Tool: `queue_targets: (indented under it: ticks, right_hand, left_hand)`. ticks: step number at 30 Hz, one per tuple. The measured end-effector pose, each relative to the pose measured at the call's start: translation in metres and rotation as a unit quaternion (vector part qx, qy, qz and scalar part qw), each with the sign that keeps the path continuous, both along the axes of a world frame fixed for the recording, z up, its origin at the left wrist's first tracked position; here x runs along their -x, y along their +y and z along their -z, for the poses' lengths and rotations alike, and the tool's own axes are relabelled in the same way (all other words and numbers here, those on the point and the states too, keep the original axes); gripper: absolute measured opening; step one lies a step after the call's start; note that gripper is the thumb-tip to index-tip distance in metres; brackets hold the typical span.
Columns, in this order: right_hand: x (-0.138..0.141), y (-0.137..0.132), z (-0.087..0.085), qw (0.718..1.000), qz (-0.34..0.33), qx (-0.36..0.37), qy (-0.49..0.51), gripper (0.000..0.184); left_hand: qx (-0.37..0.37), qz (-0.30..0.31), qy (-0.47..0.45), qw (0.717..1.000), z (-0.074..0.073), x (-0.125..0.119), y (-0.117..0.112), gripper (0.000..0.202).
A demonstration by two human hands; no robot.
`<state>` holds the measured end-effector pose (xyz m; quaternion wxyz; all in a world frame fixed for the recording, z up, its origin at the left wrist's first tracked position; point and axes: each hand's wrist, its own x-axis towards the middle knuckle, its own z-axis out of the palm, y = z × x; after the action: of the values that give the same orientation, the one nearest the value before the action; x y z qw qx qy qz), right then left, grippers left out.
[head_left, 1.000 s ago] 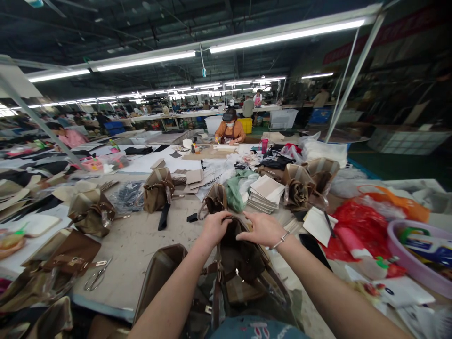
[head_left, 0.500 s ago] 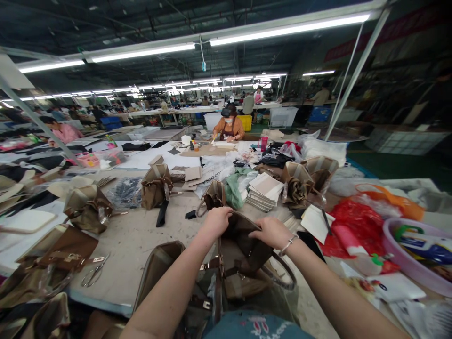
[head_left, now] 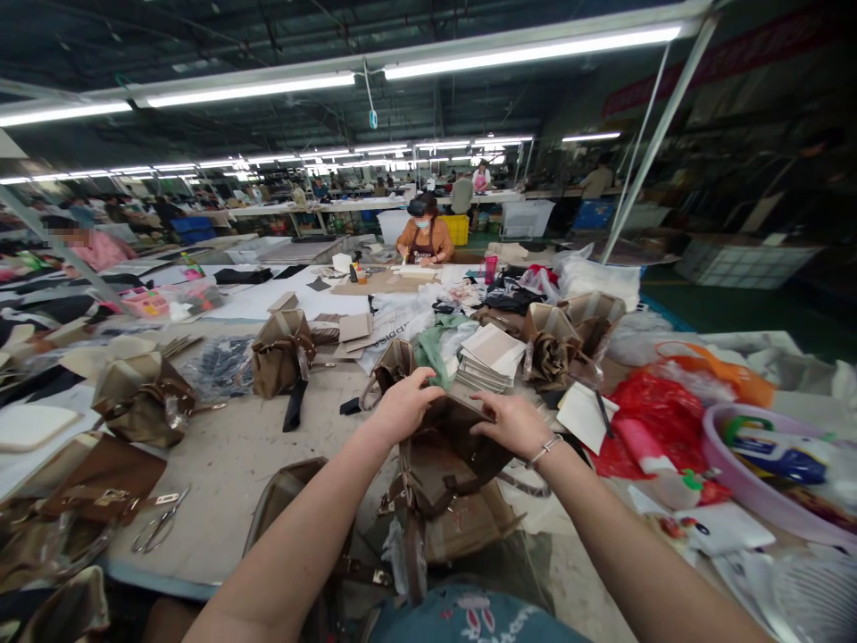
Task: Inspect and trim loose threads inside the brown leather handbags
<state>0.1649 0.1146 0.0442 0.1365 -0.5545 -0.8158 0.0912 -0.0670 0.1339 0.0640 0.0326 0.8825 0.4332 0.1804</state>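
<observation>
A dark brown handbag [head_left: 445, 478] stands on the worktable right in front of me. My left hand [head_left: 403, 406] is closed on its far top edge. My right hand [head_left: 512, 422], a thin bracelet at the wrist, presses its curled fingers on the same rim from the right. The flap of the bag is folded down toward me and a strap with a metal buckle hangs across its front. Another tan bag [head_left: 295, 513] leans against it under my left forearm.
Several tan bags [head_left: 144, 397] lie across the grey table [head_left: 234, 464], with scissors [head_left: 157, 529] at the left edge. A stack of white cards [head_left: 492, 355], a red plastic bag [head_left: 653, 420] and a pink basin [head_left: 769, 473] sit to the right. A person [head_left: 423, 239] works across the table.
Both hands moved a little away from me and up with the bag's top edge. The bag was pulled taller and its flap folded down; my view shifted right.
</observation>
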Motion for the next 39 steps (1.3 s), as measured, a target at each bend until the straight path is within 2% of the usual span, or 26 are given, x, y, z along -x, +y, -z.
queue_targets:
  ticks: [2,6,12,16,18,20,23,24,27,29,31,35,39]
  right_hand:
    - [-0.002,-0.007,0.005,0.999,-0.004,-0.041,0.019,0.048]
    - [-0.006,-0.016,0.015,0.993,-0.044,-0.105,0.042,0.037]
    - [-0.012,-0.018,0.033,0.984,-0.081,-0.149,0.055,0.031]
    - [-0.017,-0.013,0.039,0.981,-0.104,-0.147,0.066,0.030]
    - [-0.018,-0.012,0.040,0.980,-0.102,-0.144,0.088,0.027]
    - [-0.017,-0.011,0.040,0.979,-0.098,-0.137,0.118,0.024]
    - [-0.016,-0.010,0.040,0.975,-0.077,-0.118,0.169,0.019]
    - [-0.015,-0.010,0.041,0.975,-0.059,-0.109,0.185,0.022]
    - [-0.016,-0.008,0.044,0.975,-0.005,-0.082,0.206,0.047]
    - [-0.017,-0.007,0.045,0.978,0.000,-0.073,0.194,0.056]
    - [-0.018,-0.006,0.044,0.981,-0.013,-0.077,0.178,0.052]
    - [-0.017,-0.005,0.040,0.984,-0.042,-0.079,0.156,0.031]
    - [-0.014,-0.005,0.034,0.990,-0.025,-0.081,0.109,0.032]
  left_hand:
    - [-0.029,0.028,0.015,0.999,-0.002,0.001,0.002,0.034]
    - [-0.074,0.061,0.043,0.994,-0.005,0.000,0.005,0.032]
    - [-0.050,0.111,0.090,0.988,-0.004,-0.006,0.010,0.033]
    - [-0.033,0.122,0.089,0.988,-0.003,-0.006,0.013,0.034]
    - [-0.025,0.124,0.091,0.988,-0.001,-0.005,0.015,0.027]
    - [-0.016,0.122,0.085,0.989,0.002,-0.004,0.017,0.019]
    - [0.001,0.108,0.059,0.992,0.008,-0.003,0.020,0.017]
    - [0.004,0.101,0.051,0.994,0.010,-0.004,0.021,0.017]
    - [-0.001,0.075,0.031,0.997,0.013,-0.005,0.022,0.017]
    - [-0.005,0.066,0.030,0.997,0.013,-0.007,0.023,0.016]
    - [-0.004,0.061,0.034,0.998,0.012,-0.008,0.022,0.016]
    - [0.002,0.030,0.044,0.999,0.009,-0.010,0.020,0.018]
    - [0.006,-0.026,0.078,0.997,0.006,-0.016,0.017,0.022]
